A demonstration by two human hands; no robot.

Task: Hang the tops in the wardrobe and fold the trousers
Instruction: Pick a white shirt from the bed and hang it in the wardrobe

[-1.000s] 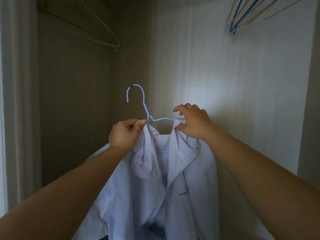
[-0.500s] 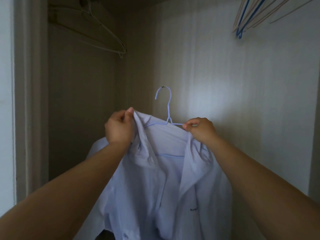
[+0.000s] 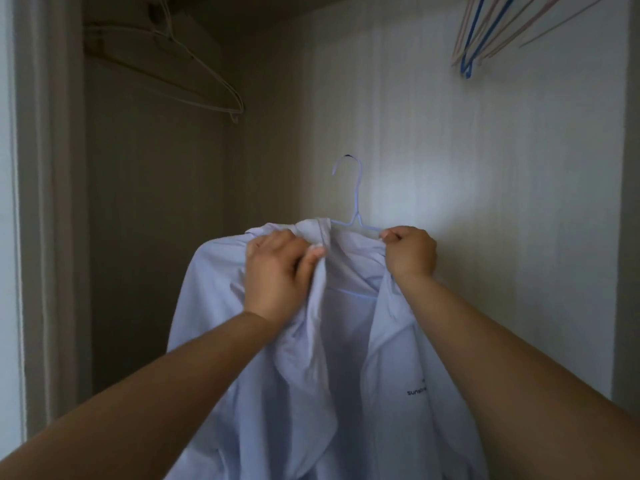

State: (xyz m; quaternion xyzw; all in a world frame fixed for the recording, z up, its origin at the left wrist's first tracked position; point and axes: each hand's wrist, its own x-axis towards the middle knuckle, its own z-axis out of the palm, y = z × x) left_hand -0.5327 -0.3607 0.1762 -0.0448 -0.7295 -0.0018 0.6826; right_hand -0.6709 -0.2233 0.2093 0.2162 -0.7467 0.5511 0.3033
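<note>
A pale lilac jacket (image 3: 349, 348) with small dark lettering on its chest hangs open-fronted on a light blue wire hanger (image 3: 355, 206), held up inside the wardrobe. My left hand (image 3: 280, 268) grips the jacket's collar and left front edge. My right hand (image 3: 410, 252) pinches the hanger's right arm together with the jacket's right shoulder. The hanger's hook points up, free of any rail. The jacket's left shoulder is draped over the hanger.
White wire hangers (image 3: 204, 81) hang at the upper left of the wardrobe. A bunch of blue and pale hangers (image 3: 485, 32) hangs at the upper right. The wardrobe's back wall (image 3: 502, 202) is behind the jacket, and a door frame (image 3: 45, 237) stands at the left.
The hanger and jacket have shifted right and slightly up. The jacket's left shoulder is now spread over the hanger. My left hand has moved down to the collar front.
</note>
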